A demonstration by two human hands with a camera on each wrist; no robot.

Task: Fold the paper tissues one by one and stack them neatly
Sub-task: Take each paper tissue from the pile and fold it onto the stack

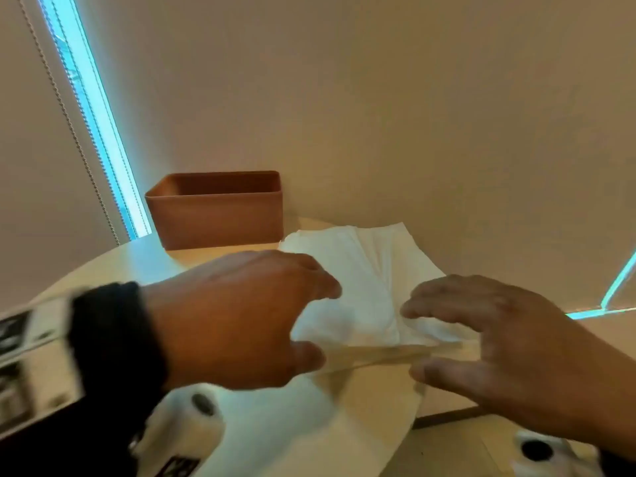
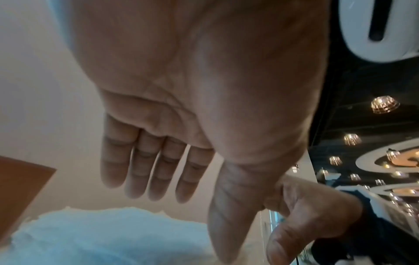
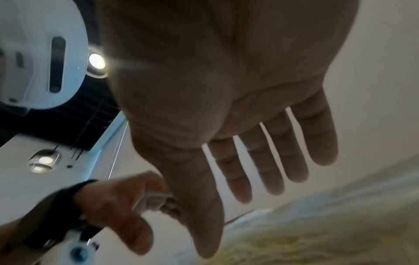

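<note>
Plainly, both hands hover over the white paper tissues (image 1: 354,270), which lie as a loose, fanned pile at centre frame in the head view, on the pale round tabletop (image 1: 361,407) just right of a brown box (image 1: 220,215). The left hand (image 1: 237,315) comes in from lower left with fingers and thumb arched over the pile's near-left corner; the left wrist view shows its fingers straight and the palm bare, so the grip is open and holds nothing. The right hand (image 1: 509,342), at lower right, is spread wide above the near-right corner, likewise holding nothing; whether its fingertips touch the paper I cannot tell.

The risk, as I judge it, lies in the pile itself. The sheets overlap unevenly, so a pinch at the corner may lift several at once. Thin tissue also creases or tears under a hard pull. The near edge sits close to the tabletop rim, so a sideways drag could sweep sheets off.
</note>
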